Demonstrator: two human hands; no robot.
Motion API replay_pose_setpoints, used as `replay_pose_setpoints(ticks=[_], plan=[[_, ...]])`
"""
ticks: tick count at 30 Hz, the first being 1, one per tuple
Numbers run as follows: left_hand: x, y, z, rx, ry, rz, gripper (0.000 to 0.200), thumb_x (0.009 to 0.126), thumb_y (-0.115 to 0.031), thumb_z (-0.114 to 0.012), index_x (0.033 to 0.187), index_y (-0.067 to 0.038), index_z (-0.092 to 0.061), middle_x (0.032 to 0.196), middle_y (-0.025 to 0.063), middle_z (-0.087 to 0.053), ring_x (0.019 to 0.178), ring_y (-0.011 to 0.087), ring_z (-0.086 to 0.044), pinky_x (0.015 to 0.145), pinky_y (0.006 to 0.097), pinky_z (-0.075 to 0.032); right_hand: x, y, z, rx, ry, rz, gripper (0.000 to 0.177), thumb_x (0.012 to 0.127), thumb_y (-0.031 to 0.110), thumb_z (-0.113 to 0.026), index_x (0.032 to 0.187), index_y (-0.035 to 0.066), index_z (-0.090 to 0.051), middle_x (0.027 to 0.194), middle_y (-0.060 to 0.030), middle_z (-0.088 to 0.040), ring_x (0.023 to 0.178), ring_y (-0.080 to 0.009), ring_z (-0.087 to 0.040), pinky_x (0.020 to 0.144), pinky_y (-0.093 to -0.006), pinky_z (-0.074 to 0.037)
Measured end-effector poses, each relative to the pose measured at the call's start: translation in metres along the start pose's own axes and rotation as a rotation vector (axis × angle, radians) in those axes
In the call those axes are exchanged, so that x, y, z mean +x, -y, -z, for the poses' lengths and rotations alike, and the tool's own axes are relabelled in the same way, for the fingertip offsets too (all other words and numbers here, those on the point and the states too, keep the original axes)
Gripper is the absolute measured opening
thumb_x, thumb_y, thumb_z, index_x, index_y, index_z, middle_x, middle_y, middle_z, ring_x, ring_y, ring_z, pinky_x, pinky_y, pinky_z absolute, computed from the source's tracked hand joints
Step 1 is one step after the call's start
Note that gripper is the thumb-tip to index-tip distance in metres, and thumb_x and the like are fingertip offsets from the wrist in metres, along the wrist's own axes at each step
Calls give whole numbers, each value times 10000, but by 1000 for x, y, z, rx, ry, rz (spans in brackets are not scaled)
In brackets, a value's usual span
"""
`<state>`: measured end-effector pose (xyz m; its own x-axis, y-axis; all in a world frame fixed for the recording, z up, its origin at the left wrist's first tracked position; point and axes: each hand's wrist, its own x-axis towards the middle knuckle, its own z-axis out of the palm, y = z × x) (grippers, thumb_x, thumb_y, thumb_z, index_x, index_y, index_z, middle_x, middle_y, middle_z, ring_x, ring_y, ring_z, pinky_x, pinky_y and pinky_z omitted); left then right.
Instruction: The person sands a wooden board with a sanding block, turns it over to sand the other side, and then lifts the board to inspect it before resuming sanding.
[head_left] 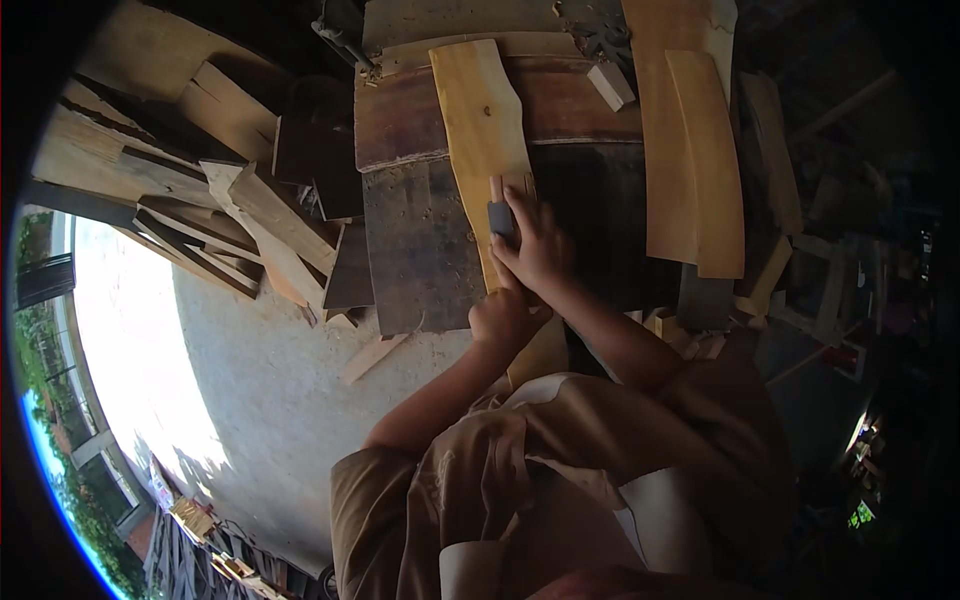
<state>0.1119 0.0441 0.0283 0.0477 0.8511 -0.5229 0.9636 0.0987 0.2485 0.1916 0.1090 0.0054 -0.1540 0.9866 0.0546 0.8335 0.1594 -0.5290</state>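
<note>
The right grip point(540, 246) pinches a block point(500, 218) on the board point(485, 125) beneath, seemingly positioning it, calling for steadiness; the left grip point(503, 318), just below, I cannot tell.

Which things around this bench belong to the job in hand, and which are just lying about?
In use, it seems:
dark block, in the right hand
long yellowish board, under the right hand
bench, under the board

Apparently just lying about:
two overlapping boards, right side
small pale wood block, beyond the hands
jumbled planks, left side
offcut, on the floor
</note>
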Motion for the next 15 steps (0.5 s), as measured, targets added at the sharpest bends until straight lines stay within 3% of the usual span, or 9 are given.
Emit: replay_pose_setpoints(ticks=[2,5,8,12,13,15], plan=[[-40,3,-32,-61,58,-58,1170,642,-671,-570,1281,185,-94,583,93,-607,491,207,-616,410,316,-485,-57,-5,3,22,-39,-22,702,668,326,-674,1299,221,-384,922,-155,-486,699,-320,-576,552,-406,-489],[-40,8,-59,-33,-7,-110,1212,613,-688,-581,1275,197,-84,548,80,-590,453,197,-597,385,310,-470,-58,-1,10,-4,9,-79,699,661,316,-683,1293,223,-397,906,-153,-488,697,-315,-576,548,-399,-487],[-7,8,-26,-41,-42,-141,1247,590,-702,-587,1273,201,-68,542,78,-586,442,193,-591,369,310,-458,-19,-7,6,54,-37,-43,705,649,324,-694,1287,237,-406,894,-149,-493,707,-314,-581,561,-391,-490],[99,-5,66,-26,-127,-57,1252,606,-716,-563,1277,194,-26,587,105,-607,497,222,-617,386,321,-468,120,-13,0,23,-63,-50,676,661,429,-662,1271,277,-413,929,-167,-510,708,-330,-599,621,-426,-498],[132,-8,88,-60,-174,-40,1263,607,-733,-545,1278,190,-3,637,128,-621,551,246,-631,426,337,-485,166,-18,-8,10,-108,-2,667,670,443,-645,1271,270,-412,988,-190,-526,812,-353,-595,723,-444,-485],[194,-13,131,-51,-280,-27,1156,681,-668,-509,1278,188,-11,720,157,-635,614,261,-642,496,362,-503,250,-18,1,38,-25,4,665,682,456,-629,1282,273,-409,1074,-182,-543,955,-338,-562,806,-426,-459]])
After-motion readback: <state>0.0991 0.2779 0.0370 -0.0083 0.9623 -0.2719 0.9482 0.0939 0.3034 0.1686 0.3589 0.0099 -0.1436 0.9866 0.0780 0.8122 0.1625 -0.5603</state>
